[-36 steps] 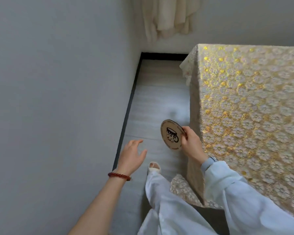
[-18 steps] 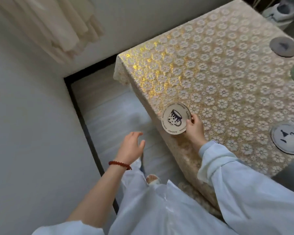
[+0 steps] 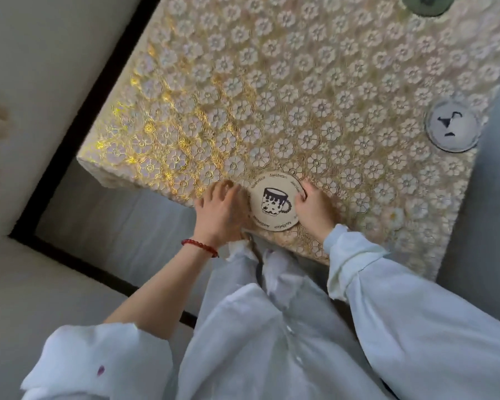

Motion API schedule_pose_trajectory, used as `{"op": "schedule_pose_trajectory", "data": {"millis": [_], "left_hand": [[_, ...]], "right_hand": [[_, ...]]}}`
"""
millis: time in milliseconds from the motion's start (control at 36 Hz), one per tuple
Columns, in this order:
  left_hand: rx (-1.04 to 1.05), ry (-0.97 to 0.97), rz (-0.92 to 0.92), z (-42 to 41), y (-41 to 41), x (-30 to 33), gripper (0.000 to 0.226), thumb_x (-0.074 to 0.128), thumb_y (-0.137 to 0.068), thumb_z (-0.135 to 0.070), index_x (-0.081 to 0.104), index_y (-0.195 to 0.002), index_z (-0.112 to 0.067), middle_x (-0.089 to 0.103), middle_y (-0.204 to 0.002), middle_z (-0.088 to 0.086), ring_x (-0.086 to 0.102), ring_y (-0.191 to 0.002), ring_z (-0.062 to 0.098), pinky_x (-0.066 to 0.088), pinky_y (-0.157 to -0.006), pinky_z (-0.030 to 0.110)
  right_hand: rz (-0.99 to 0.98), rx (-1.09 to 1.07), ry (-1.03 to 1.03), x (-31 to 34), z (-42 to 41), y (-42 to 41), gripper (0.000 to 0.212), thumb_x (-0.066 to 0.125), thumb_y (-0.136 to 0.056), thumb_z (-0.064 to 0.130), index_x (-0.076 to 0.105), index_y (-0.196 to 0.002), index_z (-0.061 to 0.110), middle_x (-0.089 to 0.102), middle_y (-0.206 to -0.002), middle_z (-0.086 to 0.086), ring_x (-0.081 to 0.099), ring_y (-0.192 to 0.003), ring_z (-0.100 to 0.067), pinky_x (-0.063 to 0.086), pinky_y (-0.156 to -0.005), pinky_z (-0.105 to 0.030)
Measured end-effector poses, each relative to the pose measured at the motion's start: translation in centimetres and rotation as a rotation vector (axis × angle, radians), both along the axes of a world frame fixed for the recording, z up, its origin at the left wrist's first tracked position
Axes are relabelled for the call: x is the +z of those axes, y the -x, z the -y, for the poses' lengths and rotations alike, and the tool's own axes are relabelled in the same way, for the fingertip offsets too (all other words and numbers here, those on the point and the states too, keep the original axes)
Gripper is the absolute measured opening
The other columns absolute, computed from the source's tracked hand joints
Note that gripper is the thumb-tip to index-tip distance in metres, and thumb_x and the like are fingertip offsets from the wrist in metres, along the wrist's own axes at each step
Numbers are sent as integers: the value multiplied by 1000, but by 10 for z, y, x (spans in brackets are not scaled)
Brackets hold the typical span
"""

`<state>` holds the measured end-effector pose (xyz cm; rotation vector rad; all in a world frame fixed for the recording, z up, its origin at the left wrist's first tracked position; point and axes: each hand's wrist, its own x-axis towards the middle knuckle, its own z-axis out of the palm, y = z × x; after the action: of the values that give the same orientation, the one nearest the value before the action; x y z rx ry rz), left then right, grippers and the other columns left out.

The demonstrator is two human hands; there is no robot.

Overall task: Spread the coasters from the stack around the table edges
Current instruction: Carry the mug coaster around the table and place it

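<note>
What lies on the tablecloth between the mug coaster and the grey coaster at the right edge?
In the head view, only bare flowered tablecloth lies between the mug coaster and the grey coaster.

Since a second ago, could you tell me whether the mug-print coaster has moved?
Yes. The mug-print coaster went from beside the table's side onto the tablecloth, at its near edge.

A red beaded bracelet (image 3: 200, 245) at seven o'clock — a black baseboard strip (image 3: 67, 128) and pale grey plank floor (image 3: 122, 223) at nine.
</note>
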<state>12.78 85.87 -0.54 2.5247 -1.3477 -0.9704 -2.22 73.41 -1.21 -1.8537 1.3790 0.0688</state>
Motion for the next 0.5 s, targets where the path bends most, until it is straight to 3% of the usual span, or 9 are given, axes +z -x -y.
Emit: {"op": "schedule_pose_trajectory", "data": {"millis": [56,83,139,306,389,500], "left_hand": [[-52,28,-3,8,-2,-1,66,60,-79,-35,29,-137,-25,22,-151,7,10,-140,31,10,-112,61],[-79,35,2,11,-2,-2,68,60,-79,-38,28,-137,-26,21,-152,6,8,-141,30,8,-112,61],[-148,11,30,16,-2,-5,76,61,-77,-43,21,-140,-28,14,-154,4,3,-142,28,4,-112,58],[-176,-2,10,19,-6,-10,98,68,-69,-45,9,-144,-24,6,-156,4,-3,-142,27,-1,-112,54],[-207,-10,18,16,-8,-11,103,70,-67,-51,8,-144,-22,3,-156,3,-5,-143,27,-2,-112,54],[-237,-26,28,15,-10,-10,105,69,-67,-53,5,-144,-21,1,-156,4,-7,-143,27,-3,-114,54]], "right_hand": [[-13,-8,2,0,0,-2,29,47,-89,8,50,-117,3,61,-104,-17,57,-82,-24,51,-69,-35],[-20,-16,-2,1,0,-3,26,48,-88,8,51,-114,2,60,-105,-16,56,-92,-27,51,-80,-41],[-20,-19,-10,4,1,-5,23,48,-89,7,52,-111,2,58,-107,-15,53,-98,-27,47,-88,-40],[-20,45,24,9,6,-5,20,45,-90,8,53,-108,1,57,-108,-12,45,-90,-14,32,-81,-21],[-55,77,48,7,7,-7,24,43,-91,9,50,-112,1,54,-116,-13,49,-102,-20,29,-83,-20],[-90,93,86,7,5,-9,28,45,-89,9,47,-117,4,49,-119,-12,50,-98,-20,39,-74,-25]]}}
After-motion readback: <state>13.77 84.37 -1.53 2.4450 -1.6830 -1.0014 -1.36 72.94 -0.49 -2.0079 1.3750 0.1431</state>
